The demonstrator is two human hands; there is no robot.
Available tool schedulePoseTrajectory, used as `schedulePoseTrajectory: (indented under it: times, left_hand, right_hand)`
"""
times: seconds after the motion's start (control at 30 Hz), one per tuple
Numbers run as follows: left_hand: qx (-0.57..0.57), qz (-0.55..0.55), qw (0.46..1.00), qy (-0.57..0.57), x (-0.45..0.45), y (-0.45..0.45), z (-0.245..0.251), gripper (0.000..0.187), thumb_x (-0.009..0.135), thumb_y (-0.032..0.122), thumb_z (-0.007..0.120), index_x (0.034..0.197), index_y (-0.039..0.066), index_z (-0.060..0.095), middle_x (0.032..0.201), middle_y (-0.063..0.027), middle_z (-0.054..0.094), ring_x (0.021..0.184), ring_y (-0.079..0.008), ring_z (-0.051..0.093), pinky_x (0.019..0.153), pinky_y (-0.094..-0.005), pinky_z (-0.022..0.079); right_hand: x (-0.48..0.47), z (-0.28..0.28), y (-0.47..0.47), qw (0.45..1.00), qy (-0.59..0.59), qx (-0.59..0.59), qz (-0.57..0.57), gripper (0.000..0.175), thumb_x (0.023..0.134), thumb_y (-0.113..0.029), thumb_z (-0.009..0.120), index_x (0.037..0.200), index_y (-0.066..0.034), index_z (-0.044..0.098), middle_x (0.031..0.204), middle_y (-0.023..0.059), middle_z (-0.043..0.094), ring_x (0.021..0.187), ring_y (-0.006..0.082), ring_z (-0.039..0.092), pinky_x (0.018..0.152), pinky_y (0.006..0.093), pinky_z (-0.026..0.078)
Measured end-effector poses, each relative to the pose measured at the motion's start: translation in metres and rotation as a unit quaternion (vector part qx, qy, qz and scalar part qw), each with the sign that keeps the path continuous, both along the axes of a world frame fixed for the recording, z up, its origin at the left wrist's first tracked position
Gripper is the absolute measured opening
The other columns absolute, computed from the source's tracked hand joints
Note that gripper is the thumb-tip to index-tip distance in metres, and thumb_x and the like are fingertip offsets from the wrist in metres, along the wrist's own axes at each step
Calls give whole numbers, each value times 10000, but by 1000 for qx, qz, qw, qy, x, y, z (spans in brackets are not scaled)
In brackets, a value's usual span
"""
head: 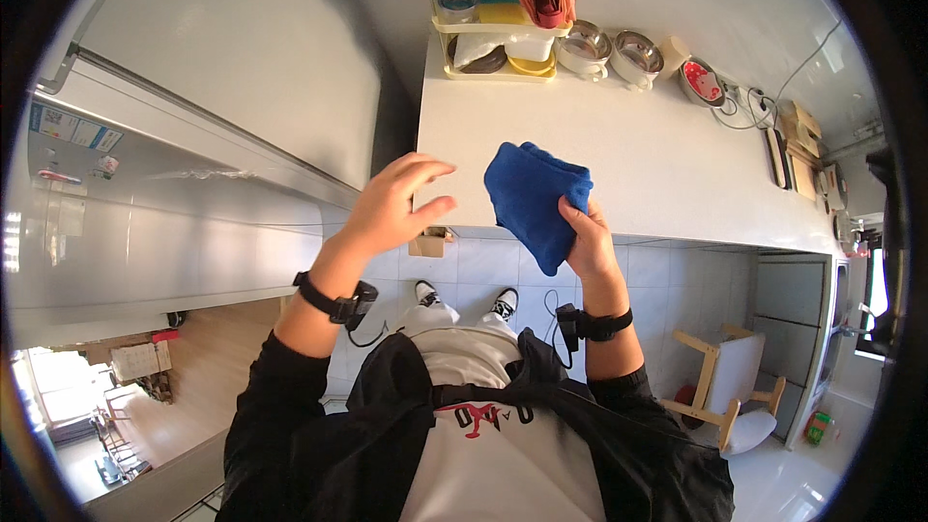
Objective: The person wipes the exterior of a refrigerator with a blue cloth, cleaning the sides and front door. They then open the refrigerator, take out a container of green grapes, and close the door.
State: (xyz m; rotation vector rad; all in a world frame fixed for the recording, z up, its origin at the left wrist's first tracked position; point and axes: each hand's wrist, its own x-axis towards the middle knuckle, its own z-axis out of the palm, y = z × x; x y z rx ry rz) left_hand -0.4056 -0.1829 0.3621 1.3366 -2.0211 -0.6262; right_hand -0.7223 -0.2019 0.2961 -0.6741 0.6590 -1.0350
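Note:
A folded blue cloth is pinched at its right edge by my right hand, thumb on top, over the front edge of the white countertop. The cloth's lower corner hangs beyond that edge. To the left of the cloth, apart from it, my left hand is empty, its thumb and fingers spread and pointing right. Both wrists wear black straps with small devices.
At the counter's back stand a tiered shelf with cloths and containers, two metal-lined cups and a red-and-white patterned bowl. A refrigerator is at left. A wooden-framed chair stands at lower right.

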Motion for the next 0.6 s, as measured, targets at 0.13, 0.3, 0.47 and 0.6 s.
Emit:
schedulePoseTrajectory:
  times: [0.13, 0.3, 0.47, 0.6]
  left_hand:
    - [-61, -63, 996, -7, -23, -27, -1, 780, 839, 206, 910, 1520, 63, 558, 1543, -143, 573, 1437, -344, 535, 1209, -431, 437]
    - [-11, -196, 980, 46, -13, -55, -10, 791, 775, 197, 953, 1482, 92, 613, 1599, -129, 544, 1580, -346, 382, 1298, -468, 328]
    - [152, -173, 959, 165, 13, -53, -15, 533, 791, 204, 964, 1244, 55, 727, 1267, -122, 747, 1206, -238, 681, 1095, -391, 505]
    - [219, -121, 957, 146, 42, -44, -16, 456, 813, 204, 939, 1143, 12, 689, 1022, -107, 757, 939, -158, 689, 906, -327, 548]
  right_hand:
    - [9, 10, -6, 996, 38, -23, 83, 378, 1060, -61, 593, 1426, 22, 628, 1331, 147, 719, 1198, 243, 700, 1066, 402, 560]
    - [23, 35, -16, 985, 63, -23, 162, 382, 1061, -84, 617, 1425, 32, 620, 1304, 123, 721, 1169, 217, 700, 1061, 377, 555]
    - [44, 57, -24, 979, 107, -19, 170, 383, 1068, -87, 613, 1431, 33, 610, 1302, 136, 720, 1177, 230, 702, 1069, 386, 558]
    - [60, 66, -26, 985, 116, 0, 130, 387, 1071, -93, 609, 1438, 29, 606, 1314, 148, 720, 1183, 251, 711, 1064, 406, 572]
